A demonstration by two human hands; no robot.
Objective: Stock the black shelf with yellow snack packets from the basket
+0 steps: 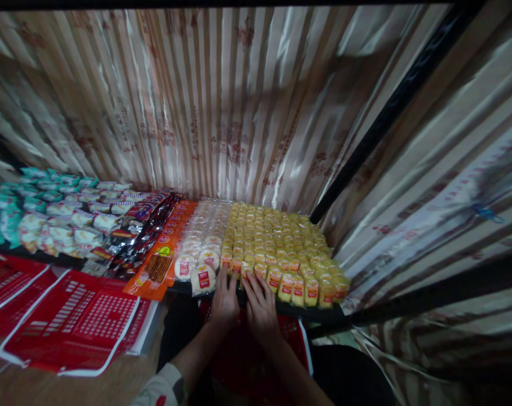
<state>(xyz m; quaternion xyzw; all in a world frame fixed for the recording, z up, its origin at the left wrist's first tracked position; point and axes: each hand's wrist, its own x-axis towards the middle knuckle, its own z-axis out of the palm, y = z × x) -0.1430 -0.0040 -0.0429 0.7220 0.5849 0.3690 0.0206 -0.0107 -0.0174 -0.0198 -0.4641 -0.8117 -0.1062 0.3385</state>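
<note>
Both my hands rest at the front edge of a low shelf stacked with small yellow wrapped snack packs [281,242]. My left hand [225,299] lies with its fingers stretched out on the front packs at the left end of the yellow rows. Just to its right, my right hand [260,301] touches the front yellow packs with fingers spread. White round wrapped cakes [204,278] with red labels sit immediately left of my left hand. The fingertips overlap the packs, and neither hand is closed around one.
Orange snack bags [157,268], dark shiny packets [131,248], white packs [87,237] and teal packs [10,225] continue leftward along the shelf. Red baskets [76,316] stand below at left; another red basket [296,338] is beneath my arms. A dark post [391,113] slants at right before striped sheeting [222,101].
</note>
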